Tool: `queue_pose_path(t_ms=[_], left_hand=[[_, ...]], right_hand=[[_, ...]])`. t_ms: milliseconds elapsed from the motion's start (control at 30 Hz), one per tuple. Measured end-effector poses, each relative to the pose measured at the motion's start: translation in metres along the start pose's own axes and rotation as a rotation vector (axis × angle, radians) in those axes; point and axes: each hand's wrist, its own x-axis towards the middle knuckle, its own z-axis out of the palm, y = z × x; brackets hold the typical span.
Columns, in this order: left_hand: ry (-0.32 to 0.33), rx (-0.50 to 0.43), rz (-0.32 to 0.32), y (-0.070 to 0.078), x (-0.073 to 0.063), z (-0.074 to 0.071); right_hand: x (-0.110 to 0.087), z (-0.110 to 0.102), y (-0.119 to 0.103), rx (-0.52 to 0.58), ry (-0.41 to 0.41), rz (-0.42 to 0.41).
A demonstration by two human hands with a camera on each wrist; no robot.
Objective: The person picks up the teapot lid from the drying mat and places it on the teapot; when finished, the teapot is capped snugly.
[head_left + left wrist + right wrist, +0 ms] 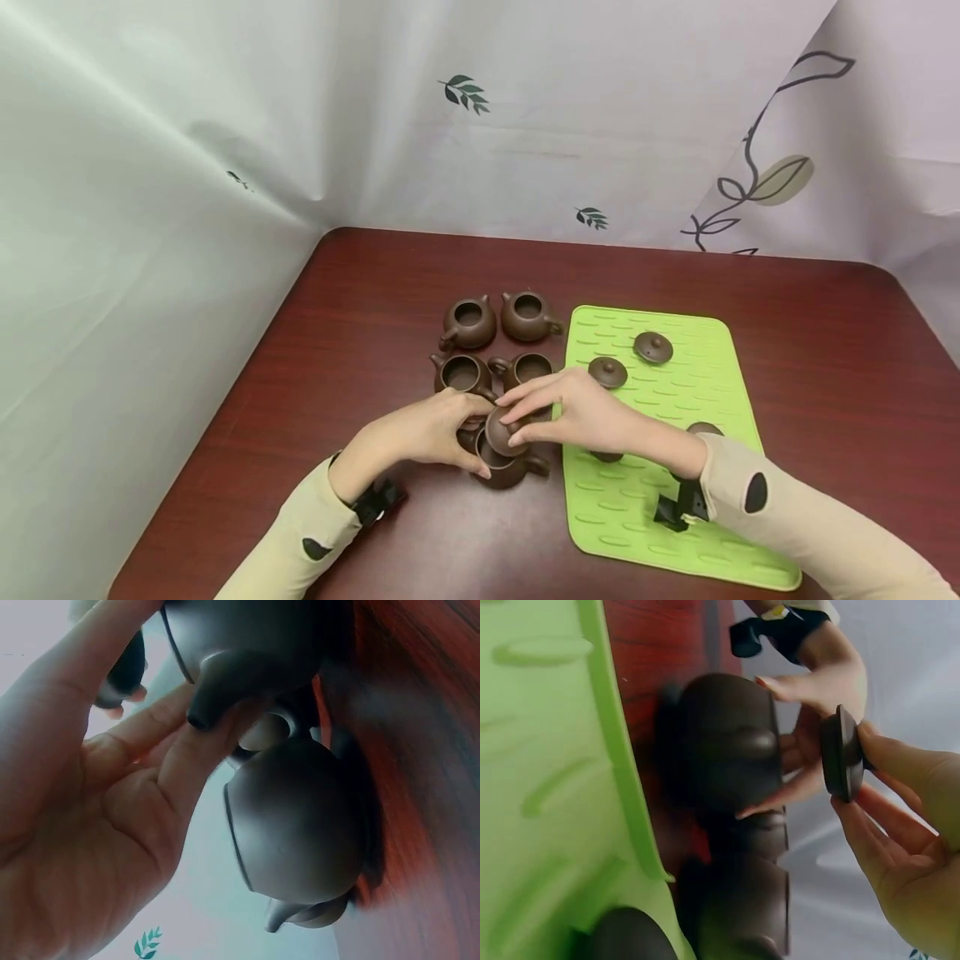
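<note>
Head view: we note the left grip (438, 429) curled round a teapot (504, 475) on the counter (360, 308), and the right grip (573, 412) pinching a lid (500, 438) over its mouth; we'd steady the pot, centre the lid and lower it level. Right of both grips, on the green mat (622, 521), two spare lids (705, 428) are partly masked by the right arm. Left wrist view: held pot cut off at the top edge, spout (214, 694) showing; some finger contact is hidden from us. Right wrist view: lid edge-on, roughly parallel to the rim, apart from it; we'd keep the left thumb (799, 688) off the seat. Knob mostly covered by fingers; other pots (761, 904) beyond the left grip blurred.
</note>
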Motion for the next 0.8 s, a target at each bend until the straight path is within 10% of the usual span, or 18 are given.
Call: queue_pose_path(t_ms=[800], left_hand=[[-0.036,0.026,-0.020,-0.002,-0.001,0.001]], right_hand=[[0.006,0.023,0.009,-0.133,-0.073,-0.141]])
